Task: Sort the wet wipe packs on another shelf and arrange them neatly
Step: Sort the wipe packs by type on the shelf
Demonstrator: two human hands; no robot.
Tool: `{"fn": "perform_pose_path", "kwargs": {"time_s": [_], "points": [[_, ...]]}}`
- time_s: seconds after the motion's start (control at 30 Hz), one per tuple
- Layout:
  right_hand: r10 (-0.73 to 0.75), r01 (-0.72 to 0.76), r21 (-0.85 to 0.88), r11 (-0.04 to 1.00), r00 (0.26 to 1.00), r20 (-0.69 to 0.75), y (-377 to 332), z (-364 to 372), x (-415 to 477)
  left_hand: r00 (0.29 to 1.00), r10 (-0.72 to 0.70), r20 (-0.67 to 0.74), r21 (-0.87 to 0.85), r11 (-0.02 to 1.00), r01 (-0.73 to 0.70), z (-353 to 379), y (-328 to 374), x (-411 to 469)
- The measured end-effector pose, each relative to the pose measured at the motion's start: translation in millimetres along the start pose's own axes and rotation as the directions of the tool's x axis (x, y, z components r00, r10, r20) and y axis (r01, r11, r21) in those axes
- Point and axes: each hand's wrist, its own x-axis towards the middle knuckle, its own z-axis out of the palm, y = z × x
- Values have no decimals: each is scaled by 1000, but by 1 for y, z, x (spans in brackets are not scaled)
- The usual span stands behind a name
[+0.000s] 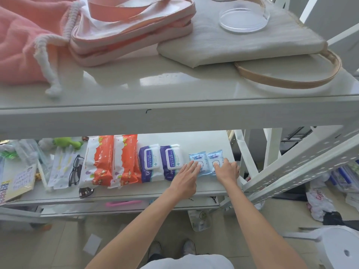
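While left hand (186, 176) presses, glossy blue pack (196, 157)

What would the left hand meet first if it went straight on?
Probably the left blue pack: the left hand rests its fingertips on it, so it would push that first.

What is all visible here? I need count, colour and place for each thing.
orange wipe packs: 2, orange-white, second shelf
purple wipe packs: 2, purple-white, right of orange ones
blue wipe packs: 2, light blue, row's right end
glasses: 1, black, left of the row
drawstring bag: 1, pink, top shelf left
pouch: 1, pink-white, top shelf middle
tote bag: 1, beige, top shelf right
dish: 1, clear, on tote bag
left hand: 1, touching left blue pack
right hand: 1, touching right blue pack
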Motion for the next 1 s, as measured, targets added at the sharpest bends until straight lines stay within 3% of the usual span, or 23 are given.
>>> {"fn": "perform_pose_path", "kwargs": {"time_s": [0.1, 0.17, 0.23, 0.33, 0.43, 0.53, 0.6, 0.7, 1.0], "points": [[3, -4, -69, 998, 1000, -13, 1, 2, -1, 986, -75, -150, -196, 980, 44, -17, -6, -16], [1, -7, -59, 998, 995, -100, -8, 4, -9, 949, -148, -280, -277, 958, 68, -35, -20, -31], [-37, 40, 9, 999, 975, -217, -27, 4, -19, 880, -219, -421, -314, 945, 85, -59, -41, -49], [-155, 200, 134, 971, 945, -287, -70, 10, -36, 717, -363, -595, -362, 918, 165, -95, -85, -78], [-292, 349, 270, 897, 928, -230, -122, 23, -64, 554, -588, -589, -470, 807, 357, -120, -144, -110], [-408, 407, 290, 866, 911, -59, -175, 47, -98, 412, -813, -411, -609, 581, 540, -131, -200, -141], [-424, 380, 265, 886, 896, 132, -204, 67, -118, 420, -867, -269, -642, 487, 592, -134, -225, -155], [-401, 369, 158, 916, 863, 309, -236, 94, -145, 498, -852, -162, -643, 474, 601, -135, -243, -166], [-178, 153, 137, 979, 964, 199, -273, 132, -176, 609, -772, 180, -704, 331, 628, -136, -269, -161]]}}
